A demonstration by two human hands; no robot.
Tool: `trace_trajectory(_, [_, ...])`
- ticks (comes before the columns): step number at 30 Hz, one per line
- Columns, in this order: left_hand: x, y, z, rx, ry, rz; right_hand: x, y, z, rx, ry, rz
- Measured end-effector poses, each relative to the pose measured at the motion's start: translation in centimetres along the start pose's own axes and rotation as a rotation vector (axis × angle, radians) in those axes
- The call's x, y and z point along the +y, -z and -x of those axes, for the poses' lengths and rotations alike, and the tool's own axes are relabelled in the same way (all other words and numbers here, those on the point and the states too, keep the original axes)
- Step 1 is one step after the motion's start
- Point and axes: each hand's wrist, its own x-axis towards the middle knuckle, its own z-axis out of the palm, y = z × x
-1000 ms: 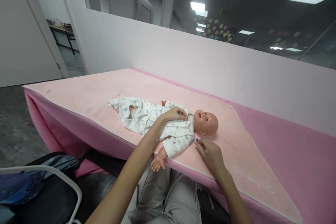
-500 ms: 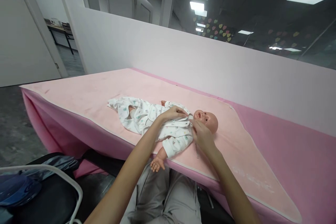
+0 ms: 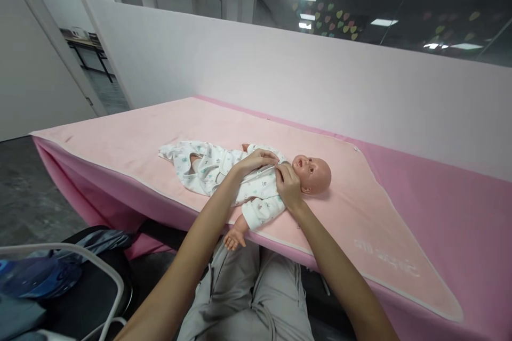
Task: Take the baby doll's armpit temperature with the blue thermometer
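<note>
Through my head camera I have both sets of fingers close together at the neck of a patterned white outfit (image 3: 256,190), worn by a doll (image 3: 315,169) that lies face up directly beneath them. My left hand (image 3: 256,160) comes across the chest, its fingers bent and laid at the front edge of the cloth; I cannot tell whether they pinch it. My right hand (image 3: 288,184) is curled just beside, fingertips turned in to the same edge, and from here I cannot make out how firmly they hold anything. The doll's head (image 3: 318,177) sits just right of the right fingers, while the outfit's legs trail off to the left of the left fingers. Nearer to me than the fingertips, one sleeve (image 3: 263,211) slants down to a bare doll hand (image 3: 234,238) that sticks out past the table's near edge. Under all this, a pale pink mat (image 3: 380,224) spreads well out on either side of the fingers, over a deeper pink cloth (image 3: 448,186). Beyond the fingers rises a white wall (image 3: 320,80); well to their left and lower stands a black chair (image 3: 86,303).
</note>
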Motion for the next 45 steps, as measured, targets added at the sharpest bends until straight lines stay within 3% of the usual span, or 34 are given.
trace_trajectory(12, [0.9,0.1,0.4,-0.076,0.009,-0.099,-0.5,-0.2,0.3,0.075,-0.061,-0.04])
trace_trajectory(20, [1.5,0.5,1.0,-0.21,-0.045,-0.187,-0.2,-0.6,0.5,0.127,-0.093,-0.029])
trace_trajectory(29, [0.6,0.2,0.6,-0.11,-0.109,-0.247,-0.3,-0.6,0.2,0.139,-0.025,-0.041])
trace_trajectory(45, [0.5,0.2,0.6,-0.141,-0.095,-0.172,-0.4,-0.7,0.1,0.218,0.038,-0.064])
